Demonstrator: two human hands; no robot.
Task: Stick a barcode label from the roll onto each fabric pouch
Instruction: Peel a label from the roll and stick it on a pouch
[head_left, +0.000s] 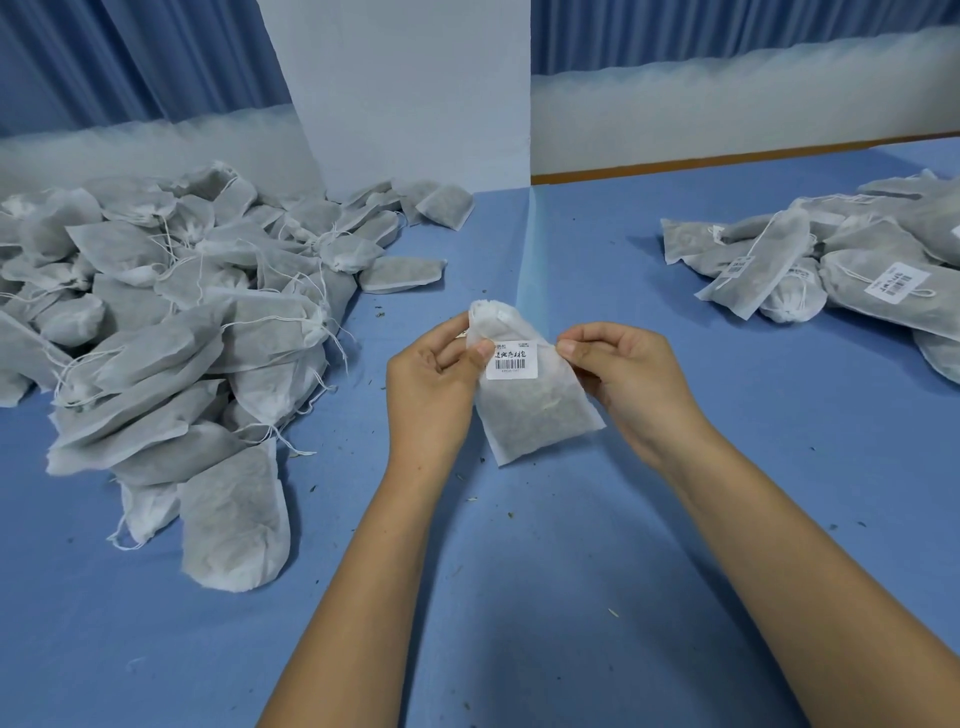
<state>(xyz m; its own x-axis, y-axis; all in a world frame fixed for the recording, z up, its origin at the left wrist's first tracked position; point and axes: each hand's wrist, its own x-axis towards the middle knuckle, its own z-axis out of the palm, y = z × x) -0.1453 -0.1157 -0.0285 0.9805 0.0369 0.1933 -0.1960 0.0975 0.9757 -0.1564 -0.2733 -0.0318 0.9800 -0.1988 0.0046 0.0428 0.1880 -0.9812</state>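
White fabric pouch (535, 415) hangs mid-frame over the blue counter (519, 571), the left hand (431, 384) pinching its top, thumb at the barcode label (513, 359), the right hand (623, 374) pinching its edge. Rubbing the label flat should secure it.

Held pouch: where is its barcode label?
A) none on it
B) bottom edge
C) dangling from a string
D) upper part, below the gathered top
D: the barcode label lies on the upper part of the pouch, between the left hand and right hand pinching its sides.
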